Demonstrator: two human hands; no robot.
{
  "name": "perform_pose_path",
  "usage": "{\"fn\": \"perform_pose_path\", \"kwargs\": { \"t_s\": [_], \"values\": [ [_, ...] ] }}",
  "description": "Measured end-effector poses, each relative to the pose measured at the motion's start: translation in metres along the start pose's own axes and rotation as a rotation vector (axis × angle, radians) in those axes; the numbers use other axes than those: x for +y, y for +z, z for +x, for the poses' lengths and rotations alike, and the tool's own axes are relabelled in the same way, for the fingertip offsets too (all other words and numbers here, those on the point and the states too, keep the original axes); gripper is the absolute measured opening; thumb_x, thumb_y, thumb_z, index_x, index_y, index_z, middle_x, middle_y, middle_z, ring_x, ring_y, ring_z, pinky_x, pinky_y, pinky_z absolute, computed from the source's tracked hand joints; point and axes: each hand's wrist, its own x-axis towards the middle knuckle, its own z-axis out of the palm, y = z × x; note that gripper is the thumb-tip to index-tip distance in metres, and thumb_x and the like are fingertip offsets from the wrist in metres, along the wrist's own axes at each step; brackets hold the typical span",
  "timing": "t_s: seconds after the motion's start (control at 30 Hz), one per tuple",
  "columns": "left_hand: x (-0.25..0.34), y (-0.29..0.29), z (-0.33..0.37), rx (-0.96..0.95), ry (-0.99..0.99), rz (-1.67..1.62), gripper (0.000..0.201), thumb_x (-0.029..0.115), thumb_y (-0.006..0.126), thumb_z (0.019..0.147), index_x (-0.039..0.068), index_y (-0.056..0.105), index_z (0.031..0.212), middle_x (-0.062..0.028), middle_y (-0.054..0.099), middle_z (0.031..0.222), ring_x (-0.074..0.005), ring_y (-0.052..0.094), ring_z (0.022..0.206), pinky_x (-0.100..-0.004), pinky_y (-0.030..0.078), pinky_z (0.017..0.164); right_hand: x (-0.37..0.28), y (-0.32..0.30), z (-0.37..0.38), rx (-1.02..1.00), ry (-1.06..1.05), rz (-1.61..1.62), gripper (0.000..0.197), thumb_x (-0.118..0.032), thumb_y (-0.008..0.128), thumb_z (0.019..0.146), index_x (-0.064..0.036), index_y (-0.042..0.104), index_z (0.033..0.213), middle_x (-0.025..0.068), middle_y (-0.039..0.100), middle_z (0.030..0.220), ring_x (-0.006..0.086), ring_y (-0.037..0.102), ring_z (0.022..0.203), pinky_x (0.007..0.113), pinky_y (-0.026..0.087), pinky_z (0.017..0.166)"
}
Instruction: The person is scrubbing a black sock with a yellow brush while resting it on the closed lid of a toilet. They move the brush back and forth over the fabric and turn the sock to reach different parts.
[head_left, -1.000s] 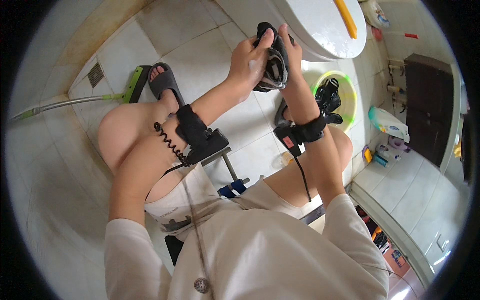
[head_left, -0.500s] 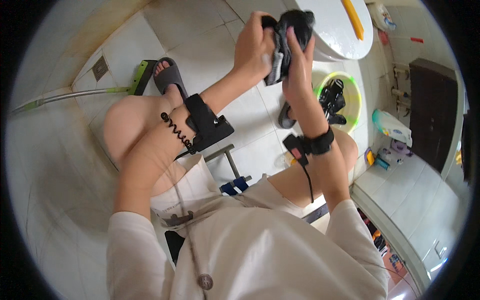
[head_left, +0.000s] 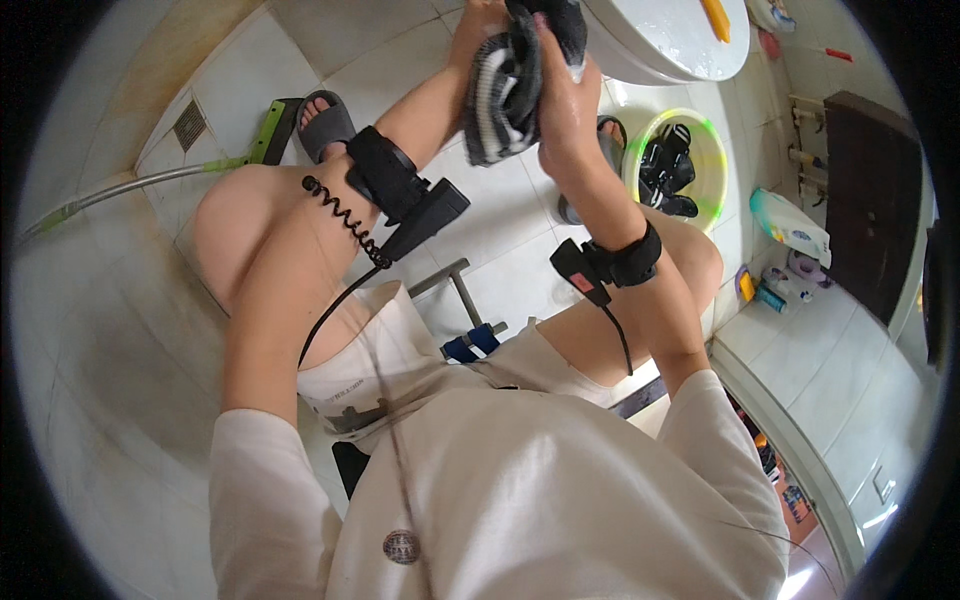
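Both my hands are raised at the top of the head view, gripping a bunched black cloth [head_left: 505, 95] with grey-white stripes. It looks soft and folded, and its exact kind is unclear. My left hand [head_left: 480, 35] clasps its left side, partly cut off by the upper edge. My right hand [head_left: 568, 105] wraps its right side, with the thumb pressed on top and some white foam on the skin. To the right of that hand, a pale yellow-green basin [head_left: 721, 185] on the floor holds black things with white stripes [head_left: 668, 165].
A white rounded fixture [head_left: 665, 45] with wet spots bears a yellow-orange stick [head_left: 716, 18]. At left lie a green-headed broom [head_left: 268, 135] and a floor drain [head_left: 189, 125]. My feet wear grey slippers [head_left: 327, 128]. Bottles [head_left: 770, 298] and a dark panel [head_left: 875, 205] stand at right.
My hands have moved up and slightly left with the cloth. It has turned, so more of its striped part faces me. Both hands keep hold of it.
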Motion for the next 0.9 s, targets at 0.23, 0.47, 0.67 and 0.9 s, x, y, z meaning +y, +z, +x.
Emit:
{"fn": "perform_pose_path", "kwargs": {
  "t_s": [0.23,0.47,0.67,0.9],
  "values": [
    [-0.015,0.074,-0.025,0.61,0.12,0.869,0.045,0.031,0.037,0.082,-0.008,0.048,0.064,-0.0133,0.05,0.057,-0.0216,0.048,0.051,-0.0364,0.04,0.049,0.023,-0.032,0.048,0.038,-0.032,0.097,0.032,-0.025,0.062,0.076,0.0032,0.056,0.091,0.0039,0.056,0.074,0.0121,0.053,0.065,0.026,0.041,0.059],
    [-0.001,0.048,-0.011,0.758,0.173,0.69,0.048,0.033,0.037,0.082,-0.013,0.052,0.081,-0.0225,0.058,0.075,-0.0297,0.058,0.066,-0.0377,0.044,0.059,0.015,-0.01,0.007,0.015,0.177,0.137,0.035,-0.029,0.059,0.079,0.0017,0.055,0.095,0.0052,0.057,0.08,0.0114,0.052,0.07,0.026,0.042,0.062],
    [-0.008,0.098,-0.026,0.439,0.06,1.21,0.053,0.037,0.031,0.088,-0.007,0.051,0.066,-0.022,0.053,0.061,-0.039,0.053,0.064,-0.0403,0.041,0.065,0.035,-0.069,0.06,0.129,-0.134,-0.143,0.03,-0.03,0.06,0.079,-0.0015,0.056,0.084,0.0033,0.055,0.074,0.0093,0.05,0.062,0.023,0.04,0.055],
    [-0.016,0.09,-0.032,0.757,-0.117,0.425,0.058,0.062,0.028,0.082,0.011,0.038,0.108,-0.0051,0.039,0.116,-0.0165,0.041,0.1,-0.0371,0.04,0.079,-0.012,-0.061,0.034,0.326,-0.285,0.287,0.034,-0.032,0.052,0.084,-0.0052,0.045,0.104,0.0032,0.049,0.083,0.0126,0.05,0.069,0.025,0.044,0.059]
  ]
}}
